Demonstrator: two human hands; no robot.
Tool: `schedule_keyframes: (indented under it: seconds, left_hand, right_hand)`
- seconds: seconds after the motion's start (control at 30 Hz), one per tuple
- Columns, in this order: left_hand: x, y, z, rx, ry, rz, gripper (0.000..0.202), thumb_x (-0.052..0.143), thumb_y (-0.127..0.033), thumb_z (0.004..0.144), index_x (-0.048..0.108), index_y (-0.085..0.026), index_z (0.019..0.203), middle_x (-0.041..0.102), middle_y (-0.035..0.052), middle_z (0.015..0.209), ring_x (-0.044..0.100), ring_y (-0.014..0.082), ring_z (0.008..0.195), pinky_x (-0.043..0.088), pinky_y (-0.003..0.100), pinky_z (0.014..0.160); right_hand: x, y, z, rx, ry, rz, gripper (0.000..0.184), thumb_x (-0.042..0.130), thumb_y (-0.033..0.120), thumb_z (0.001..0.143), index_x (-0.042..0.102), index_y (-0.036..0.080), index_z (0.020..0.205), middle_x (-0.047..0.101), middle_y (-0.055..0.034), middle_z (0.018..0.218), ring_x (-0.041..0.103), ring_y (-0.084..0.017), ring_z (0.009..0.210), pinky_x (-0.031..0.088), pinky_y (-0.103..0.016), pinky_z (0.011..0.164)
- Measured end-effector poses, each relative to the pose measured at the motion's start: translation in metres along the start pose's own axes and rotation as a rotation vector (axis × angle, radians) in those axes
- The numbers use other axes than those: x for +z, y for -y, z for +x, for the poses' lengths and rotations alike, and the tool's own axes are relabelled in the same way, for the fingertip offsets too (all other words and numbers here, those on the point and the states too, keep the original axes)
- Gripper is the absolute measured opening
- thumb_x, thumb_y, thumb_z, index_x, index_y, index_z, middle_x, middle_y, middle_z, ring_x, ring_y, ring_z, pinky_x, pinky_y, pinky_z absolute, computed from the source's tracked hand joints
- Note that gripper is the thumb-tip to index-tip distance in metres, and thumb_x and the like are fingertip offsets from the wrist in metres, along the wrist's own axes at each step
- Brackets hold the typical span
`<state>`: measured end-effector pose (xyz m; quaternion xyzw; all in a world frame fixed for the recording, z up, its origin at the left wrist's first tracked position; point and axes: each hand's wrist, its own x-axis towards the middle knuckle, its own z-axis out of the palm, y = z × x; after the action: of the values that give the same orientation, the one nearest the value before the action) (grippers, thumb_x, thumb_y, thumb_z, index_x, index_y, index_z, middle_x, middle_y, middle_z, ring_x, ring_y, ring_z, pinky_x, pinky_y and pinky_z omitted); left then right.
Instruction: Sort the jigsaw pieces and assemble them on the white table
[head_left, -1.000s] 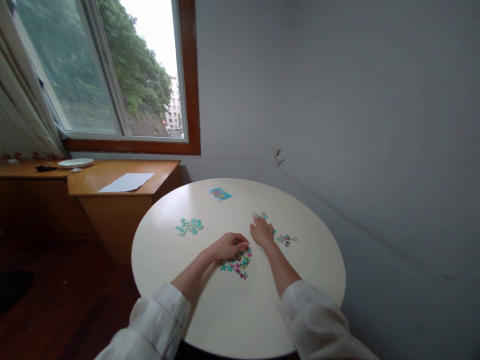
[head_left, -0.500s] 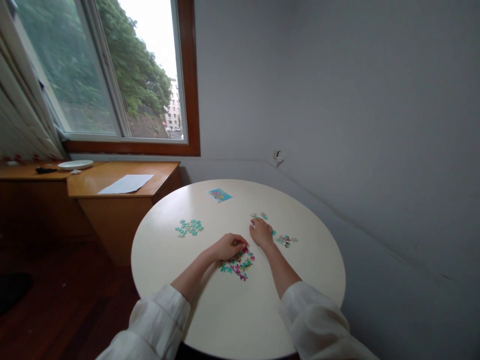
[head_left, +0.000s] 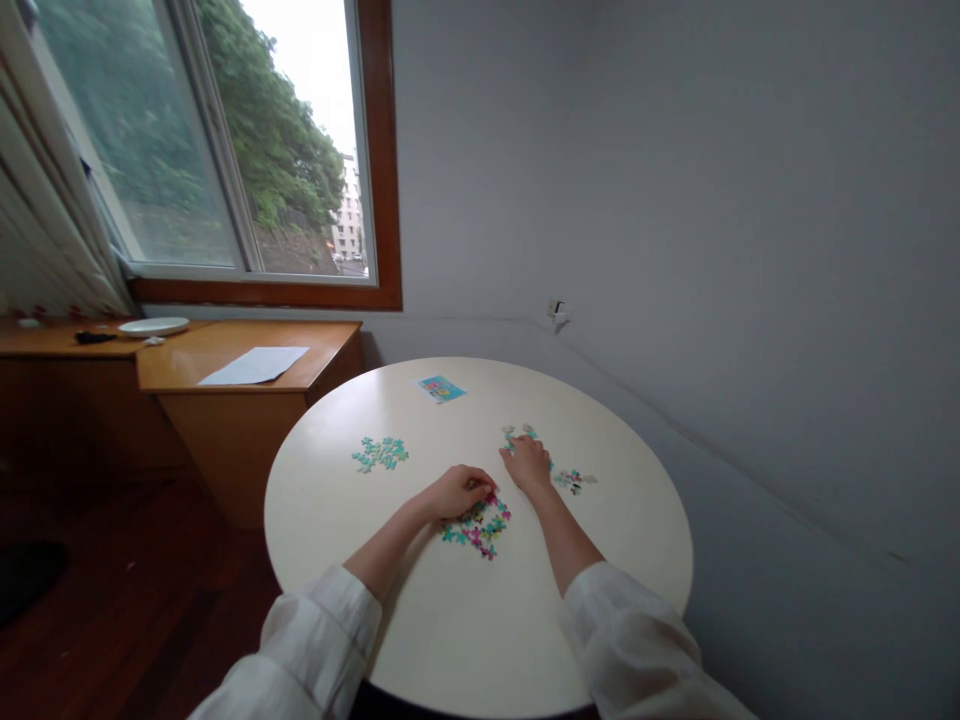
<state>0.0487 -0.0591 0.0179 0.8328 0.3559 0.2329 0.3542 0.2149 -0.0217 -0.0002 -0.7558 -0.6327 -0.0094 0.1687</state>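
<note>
The person is leaning both forearms out over the round cream table (head_left: pixel 420 620), white sleeves pushed back from the wrists. The left hand (head_left: pixel 456 492) is lying knuckles up, its fingers curling down onto the far edge of a loose heap of pink and teal jigsaw pieces (head_left: pixel 480 527). From here I cannot tell whether the fingers are pinching a piece or only resting on the heap. The heap is spreading out from under the fingertips toward the person.

The right hand (head_left: pixel 531 466) is sitting palm down just beside the left one, a little farther out on the table, with its fingers bending toward a small pale cluster of pieces (head_left: pixel 517 433). The cluster is touching or nearly touching the fingertips. Whether that hand is gripping anything is too small to make out. Another small mixed cluster (head_left: pixel 574 480) is lying just to the right of this hand.

A group of teal pieces (head_left: pixel 381 453) is lying well apart on the left, and a small picture card (head_left: pixel 441 388) is lying near the far rim.
</note>
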Motion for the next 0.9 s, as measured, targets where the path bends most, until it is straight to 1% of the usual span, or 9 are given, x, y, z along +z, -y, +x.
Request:
schedule_keyframes:
  seconds: [0.1, 0.2, 0.3, 0.43, 0.6, 0.7, 0.8, 0.9]
  left_hand:
    - [0.001, 0.001, 0.001, -0.023, -0.015, -0.032, 0.027, 0.045, -0.022, 0.075, 0.067, -0.012, 0.088, 0.067, 0.0052, 0.080, 0.056, 0.0122, 0.071, 0.043, 0.022, 0.070]
    - [0.004, 0.005, 0.004, -0.057, -0.067, -0.095, 0.025, 0.045, -0.021, 0.075, 0.066, -0.011, 0.086, 0.067, 0.0055, 0.080, 0.057, 0.0121, 0.072, 0.044, 0.022, 0.070]
    - [0.006, 0.011, 0.008, -0.089, -0.166, -0.176, 0.022, 0.046, -0.021, 0.075, 0.064, -0.011, 0.081, 0.066, 0.0059, 0.079, 0.058, 0.0122, 0.072, 0.045, 0.023, 0.071]
    - [0.008, 0.018, 0.013, -0.138, -0.320, -0.275, 0.020, 0.046, -0.023, 0.077, 0.062, -0.011, 0.076, 0.065, 0.0059, 0.074, 0.058, 0.0127, 0.070, 0.046, 0.024, 0.070]
    - [0.008, 0.022, 0.017, -0.240, -0.477, -0.413, 0.017, 0.046, -0.021, 0.077, 0.059, -0.011, 0.073, 0.061, 0.0051, 0.067, 0.057, 0.0119, 0.066, 0.045, 0.024, 0.064]
    - [0.007, 0.020, 0.017, -0.274, -0.497, -0.519, 0.016, 0.045, -0.019, 0.077, 0.057, -0.011, 0.069, 0.057, 0.0039, 0.063, 0.054, 0.0099, 0.059, 0.043, 0.023, 0.061]
    - [0.005, 0.017, 0.015, -0.281, -0.489, -0.581, 0.017, 0.048, -0.023, 0.077, 0.056, -0.012, 0.067, 0.055, 0.0028, 0.060, 0.051, 0.0089, 0.055, 0.042, 0.024, 0.060]
    - [0.004, 0.014, 0.014, -0.283, -0.497, -0.598, 0.019, 0.050, -0.027, 0.076, 0.056, -0.012, 0.065, 0.053, 0.0017, 0.057, 0.049, 0.0084, 0.053, 0.041, 0.023, 0.058]
  right_hand:
    - [0.001, -0.001, 0.001, -0.021, -0.004, 0.014, 0.030, 0.047, 0.033, 0.081, 0.061, 0.020, 0.105, 0.056, -0.0086, 0.112, 0.049, -0.022, 0.101, 0.035, -0.031, 0.086]
    - [0.004, -0.002, 0.004, -0.036, -0.013, 0.036, 0.030, 0.048, 0.031, 0.081, 0.062, 0.018, 0.104, 0.058, -0.0098, 0.108, 0.050, -0.021, 0.099, 0.035, -0.028, 0.087]
    - [0.006, -0.003, 0.005, -0.056, -0.023, 0.052, 0.029, 0.048, 0.028, 0.081, 0.062, 0.016, 0.104, 0.059, -0.0104, 0.107, 0.050, -0.020, 0.100, 0.034, -0.027, 0.087]
    - [0.006, -0.002, 0.004, -0.067, 0.005, 0.068, 0.029, 0.047, 0.024, 0.082, 0.061, 0.017, 0.107, 0.058, -0.0093, 0.110, 0.050, -0.019, 0.102, 0.034, -0.025, 0.087]
    - [0.004, 0.000, 0.000, -0.029, 0.011, 0.049, 0.032, 0.046, 0.025, 0.082, 0.058, 0.019, 0.111, 0.055, -0.0092, 0.116, 0.048, -0.021, 0.105, 0.034, -0.029, 0.086]
    - [0.004, 0.000, -0.001, -0.011, 0.005, 0.032, 0.034, 0.046, 0.028, 0.082, 0.055, 0.019, 0.114, 0.053, -0.0093, 0.119, 0.046, -0.022, 0.108, 0.034, -0.032, 0.087]
    - [0.006, -0.001, 0.000, -0.031, 0.016, 0.039, 0.035, 0.045, 0.029, 0.083, 0.054, 0.020, 0.116, 0.053, -0.0084, 0.120, 0.046, -0.022, 0.109, 0.033, -0.033, 0.088]
    - [0.009, -0.002, 0.002, -0.053, 0.014, 0.048, 0.033, 0.046, 0.028, 0.083, 0.055, 0.022, 0.114, 0.055, -0.0069, 0.118, 0.048, -0.021, 0.107, 0.033, -0.032, 0.088]
